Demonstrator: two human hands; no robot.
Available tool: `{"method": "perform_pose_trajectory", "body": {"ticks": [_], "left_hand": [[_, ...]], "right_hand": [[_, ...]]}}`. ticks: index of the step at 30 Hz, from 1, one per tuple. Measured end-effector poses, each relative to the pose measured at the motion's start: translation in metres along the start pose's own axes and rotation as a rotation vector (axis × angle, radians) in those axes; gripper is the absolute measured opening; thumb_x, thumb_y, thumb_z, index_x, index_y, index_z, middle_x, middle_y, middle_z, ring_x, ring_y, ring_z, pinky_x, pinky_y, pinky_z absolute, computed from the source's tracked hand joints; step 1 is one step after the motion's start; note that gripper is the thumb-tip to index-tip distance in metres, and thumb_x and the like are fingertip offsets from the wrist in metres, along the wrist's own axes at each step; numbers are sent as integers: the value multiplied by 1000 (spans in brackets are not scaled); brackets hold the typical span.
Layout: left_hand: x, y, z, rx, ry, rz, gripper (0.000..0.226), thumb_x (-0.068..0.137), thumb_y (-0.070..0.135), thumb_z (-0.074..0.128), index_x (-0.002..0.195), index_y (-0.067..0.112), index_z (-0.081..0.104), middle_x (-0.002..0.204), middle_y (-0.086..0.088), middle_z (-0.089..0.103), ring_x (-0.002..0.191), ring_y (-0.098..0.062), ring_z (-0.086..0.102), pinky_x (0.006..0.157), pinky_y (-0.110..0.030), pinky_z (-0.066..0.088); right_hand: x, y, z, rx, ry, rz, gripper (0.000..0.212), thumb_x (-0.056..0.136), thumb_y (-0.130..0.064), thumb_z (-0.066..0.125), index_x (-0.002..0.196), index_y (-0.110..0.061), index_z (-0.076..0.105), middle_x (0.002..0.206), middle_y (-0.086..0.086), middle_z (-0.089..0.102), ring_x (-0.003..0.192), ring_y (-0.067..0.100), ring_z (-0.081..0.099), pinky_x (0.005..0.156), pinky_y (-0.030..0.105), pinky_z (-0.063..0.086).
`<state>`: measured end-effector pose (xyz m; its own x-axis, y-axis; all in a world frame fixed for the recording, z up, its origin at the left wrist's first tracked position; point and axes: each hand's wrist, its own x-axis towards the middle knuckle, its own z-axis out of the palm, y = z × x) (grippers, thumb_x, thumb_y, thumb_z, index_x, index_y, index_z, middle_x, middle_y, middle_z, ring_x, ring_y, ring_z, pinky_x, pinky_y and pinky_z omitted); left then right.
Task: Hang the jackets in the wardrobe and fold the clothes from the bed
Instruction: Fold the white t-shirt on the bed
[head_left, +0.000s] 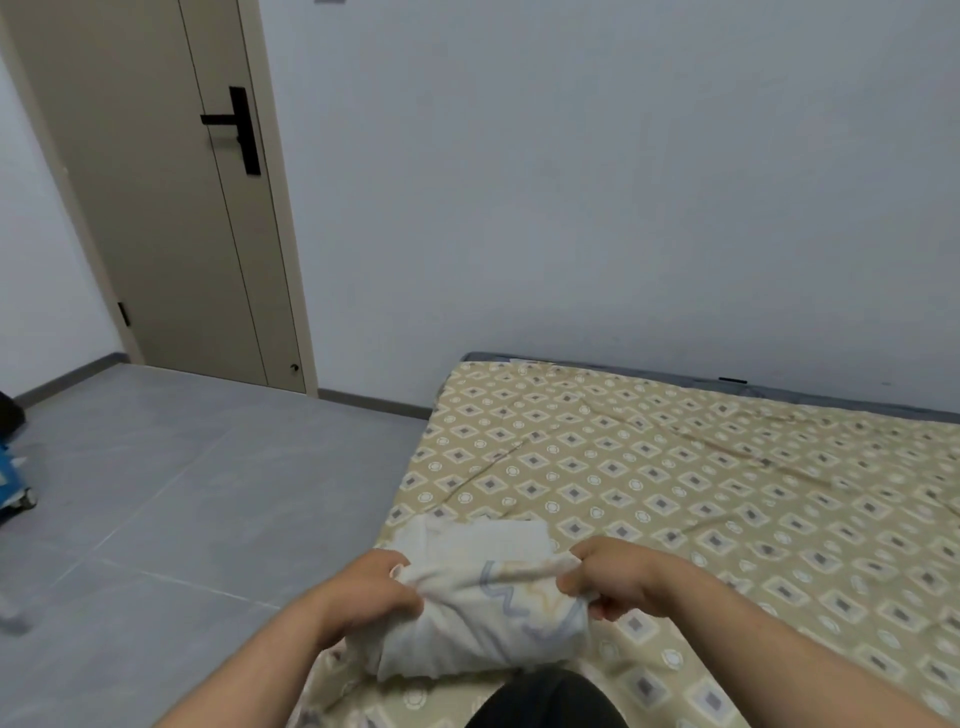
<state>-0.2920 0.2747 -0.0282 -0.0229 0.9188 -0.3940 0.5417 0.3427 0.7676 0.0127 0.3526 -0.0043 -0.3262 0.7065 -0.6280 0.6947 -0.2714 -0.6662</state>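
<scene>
A bed (675, 467) with a patterned sheet fills the lower right of the frame. Low in the middle, the left hand (374, 587) and right hand (613, 577) each pinch one end of a white garment (483, 623), fingers curled into the cloth; it lies half folded near the bed's left edge. Best to keep that edge taut and level, then lay it over squarely

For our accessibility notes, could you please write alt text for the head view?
A left hand and right hand grip a white garment on a bed with a beige patterned sheet; a grey floor and closed door lie left.
</scene>
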Motion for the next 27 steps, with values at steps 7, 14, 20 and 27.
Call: {"method": "perform_pose_trajectory", "body": {"ticks": [7,14,20,27], "left_hand": [[53,2,7,-88,223,51,12,75,14,67,85,21,65,88,5,69,83,-10,65,65,-26,48],[104,13,3,-80,249,56,18,74,33,58,86,20,61,86,9,63,83,-12,60,68,-26,43],[122,-32,16,140,225,-212,86,68,64,57,141,20,45,141,-4,52,130,-28,49,103,-36,42],[103,-49,30,-508,128,-415,92,39,45,87,121,8,64,111,-7,72,99,-26,69,91,-39,55]], "right_hand": [[46,-2,-8,148,245,-53,20,79,6,57,82,-10,46,67,7,41,49,16,41,46,25,32],[108,-8,-13,145,445,-83,13,86,-4,58,75,-10,56,60,9,51,51,23,49,52,35,40],[134,14,23,-126,552,47,61,90,-40,65,139,-10,47,134,11,56,120,30,57,93,34,46],[121,17,46,561,270,178,46,82,-27,79,117,-1,63,100,13,75,90,32,72,83,42,59]]}}
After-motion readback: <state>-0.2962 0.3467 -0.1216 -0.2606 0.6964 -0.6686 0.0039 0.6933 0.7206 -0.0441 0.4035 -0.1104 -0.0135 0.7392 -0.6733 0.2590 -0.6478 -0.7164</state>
